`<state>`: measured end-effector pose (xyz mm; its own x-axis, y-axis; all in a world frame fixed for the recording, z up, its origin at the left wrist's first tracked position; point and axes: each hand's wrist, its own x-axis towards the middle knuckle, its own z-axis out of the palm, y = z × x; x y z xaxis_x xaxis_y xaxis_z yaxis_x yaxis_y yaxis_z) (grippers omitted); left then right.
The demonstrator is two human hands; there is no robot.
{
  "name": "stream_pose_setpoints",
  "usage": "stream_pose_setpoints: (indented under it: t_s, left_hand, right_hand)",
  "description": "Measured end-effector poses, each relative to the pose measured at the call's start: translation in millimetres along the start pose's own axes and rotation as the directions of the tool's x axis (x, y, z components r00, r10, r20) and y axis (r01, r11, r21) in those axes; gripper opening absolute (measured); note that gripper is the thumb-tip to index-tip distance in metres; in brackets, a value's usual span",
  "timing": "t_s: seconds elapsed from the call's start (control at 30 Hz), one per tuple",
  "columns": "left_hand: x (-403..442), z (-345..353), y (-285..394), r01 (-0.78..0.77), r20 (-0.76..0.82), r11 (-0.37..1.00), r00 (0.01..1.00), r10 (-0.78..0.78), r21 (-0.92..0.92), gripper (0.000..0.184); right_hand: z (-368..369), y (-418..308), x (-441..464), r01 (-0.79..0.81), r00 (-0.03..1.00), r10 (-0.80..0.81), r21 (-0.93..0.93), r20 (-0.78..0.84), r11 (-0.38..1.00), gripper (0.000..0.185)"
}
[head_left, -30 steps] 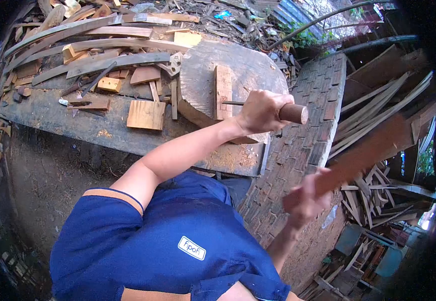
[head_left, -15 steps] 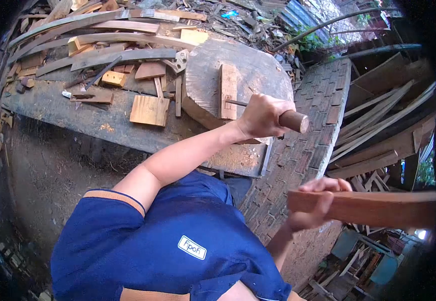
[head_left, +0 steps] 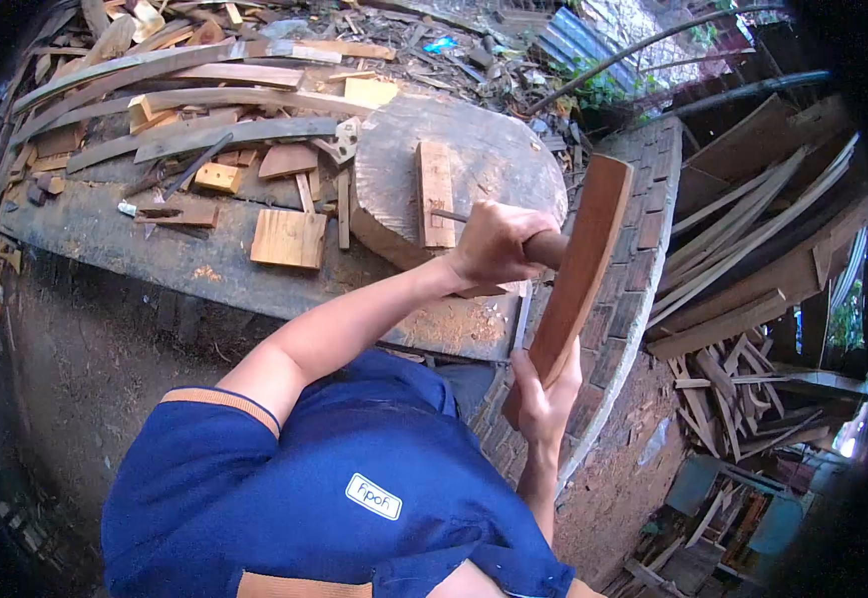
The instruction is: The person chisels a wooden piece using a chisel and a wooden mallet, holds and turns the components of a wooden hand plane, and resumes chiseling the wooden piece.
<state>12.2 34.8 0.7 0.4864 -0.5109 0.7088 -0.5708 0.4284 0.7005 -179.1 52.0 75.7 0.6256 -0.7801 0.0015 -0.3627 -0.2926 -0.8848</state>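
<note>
My left hand (head_left: 497,242) is wrapped round the handle of a chisel (head_left: 545,248). The chisel's thin blade meets the face of a small wood block (head_left: 435,179), near marked lines. That block lies on a thick round log slab (head_left: 504,145). My right hand (head_left: 549,397) grips the lower end of a reddish-brown wooden bar (head_left: 585,264). The bar stands up at a slant, its middle at the butt of the chisel handle; whether they touch I cannot tell.
On the workbench (head_left: 85,219) lie a square wood piece (head_left: 288,238), a yellowish block (head_left: 217,177) and long curved strips (head_left: 234,132). A brick ledge (head_left: 643,189) runs along the right. Boards (head_left: 733,249) are stacked beyond it.
My right hand has swung the wooden bar from the far right up and leftward to the chisel's butt. My left hand keeps the chisel at the block.
</note>
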Motion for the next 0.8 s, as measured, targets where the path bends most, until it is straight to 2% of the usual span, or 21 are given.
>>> stream_pose_setpoints:
  t_s: [0.03, 0.1, 0.13, 0.17, 0.23, 0.27, 0.3, 0.37, 0.4, 0.43, 0.5, 0.53, 0.57, 0.63, 0.67, 0.73, 0.77, 0.8]
  left_hand:
    - [-2.0, -2.8, -0.3, 0.007, 0.000, 1.000, 1.000, -0.007, 0.001, 0.025]
    - [6.3, -14.0, -7.0, -0.025, -0.167, 0.986, 0.986, -0.003, -0.163, 0.016]
    - [12.3, -20.5, -11.2, 0.017, -0.263, 0.974, 0.962, -0.078, -0.226, 0.011]
    - [19.0, -29.3, -17.6, 0.050, -0.350, 0.956, 0.924, -0.155, -0.289, 0.011]
    - [34.1, -56.8, -37.9, 0.297, -0.549, 0.893, 0.708, -0.444, -0.338, 0.019]
    - [44.6, -71.7, -36.0, 0.281, -0.564, 0.834, 0.631, -0.533, -0.474, 0.021]
    - [53.9, -85.9, -33.1, 0.251, -0.557, 0.759, 0.549, -0.623, -0.601, 0.022]
    - [57.8, -108.9, -43.2, 0.314, -0.559, 0.830, 0.624, -0.546, -0.460, 0.021]
    - [56.9, -119.0, -46.5, 0.441, -0.458, 0.824, 0.686, -0.565, -0.356, 0.021]
    - [55.2, -127.8, -54.1, 0.569, -0.326, 0.805, 0.738, -0.591, -0.171, 0.025]
    - [46.5, -129.9, -87.0, 0.686, -0.033, 0.711, 0.723, -0.690, 0.156, 0.036]
    - [44.9, -124.1, -90.9, 0.668, 0.035, 0.654, 0.690, -0.723, 0.356, 0.049]
    - [35.2, -117.5, -92.1, 0.529, 0.080, 0.695, 0.765, -0.639, 0.488, 0.055]
    - [27.4, -102.5, -89.2, 0.378, 0.168, 0.523, 0.667, -0.726, 0.764, 0.058]
    - [18.4, -93.9, -97.6, 0.370, 0.178, 0.525, 0.663, -0.727, 0.766, 0.058]
    - [4.3, -80.0, -105.7, 0.423, 0.145, 0.486, 0.621, -0.770, 0.765, 0.070]
    - [1.0, -75.5, -111.3, 0.414, 0.153, 0.484, 0.617, -0.772, 0.771, 0.070]
    - [5.1, -69.7, -104.2, 0.423, 0.165, 0.461, 0.572, -0.803, 0.780, 0.074]
  right_hand:
    - [-0.5, 0.6, -4.7, -0.022, 1.000, 0.022, 0.030, 0.007, 0.999, 0.048]
    - [0.9, 5.8, -8.2, -0.092, 0.995, 0.095, 0.082, -0.037, 0.992, 0.048]
    - [1.9, 7.9, -9.0, -0.156, 0.983, 0.167, 0.138, -0.074, 0.978, 0.048]
    - [3.1, 8.5, -9.2, -0.153, 0.983, 0.166, 0.147, -0.083, 0.977, 0.048]
    - [5.6, 9.8, -8.7, -0.092, 0.990, 0.104, 0.121, -0.092, 0.988, 0.047]
    - [7.0, 16.5, -11.0, -0.058, 0.990, 0.070, 0.100, -0.123, 0.993, 0.033]
    - [7.0, 22.5, -13.6, -0.057, 0.989, 0.071, 0.105, -0.130, 0.993, 0.033]
    - [7.1, 35.2, -18.5, -0.024, 0.989, 0.032, 0.054, -0.147, 0.998, 0.032]
    - [7.9, 44.5, -19.4, 0.020, 0.987, -0.010, 0.065, -0.158, 0.998, 0.032]
    - [6.3, 47.0, -21.3, 0.018, 0.988, -0.006, 0.072, -0.157, 0.997, 0.032]
    - [4.5, 50.4, -24.1, -0.198, 0.971, 0.218, 0.176, -0.098, 0.964, 0.032]
    - [4.7, 50.1, -23.2, -0.197, 0.971, 0.218, 0.184, -0.099, 0.963, 0.032]
    - [3.8, 48.8, -21.7, -0.209, 0.968, 0.231, 0.194, -0.097, 0.958, 0.032]
    - [1.1, 47.6, -19.5, -0.224, 0.962, 0.250, 0.211, -0.105, 0.951, 0.032]
    - [-0.7, 47.1, -18.5, -0.241, 0.958, 0.267, 0.216, -0.101, 0.946, 0.031]
    - [-2.2, 53.7, -16.3, -0.267, 0.951, 0.295, 0.231, -0.096, 0.935, 0.031]
    - [-1.8, 63.0, -14.3, -0.159, 0.971, 0.187, 0.178, -0.150, 0.971, 0.032]
    - [-2.4, 70.6, -13.0, -0.050, 0.977, 0.073, 0.120, -0.200, 0.992, 0.032]
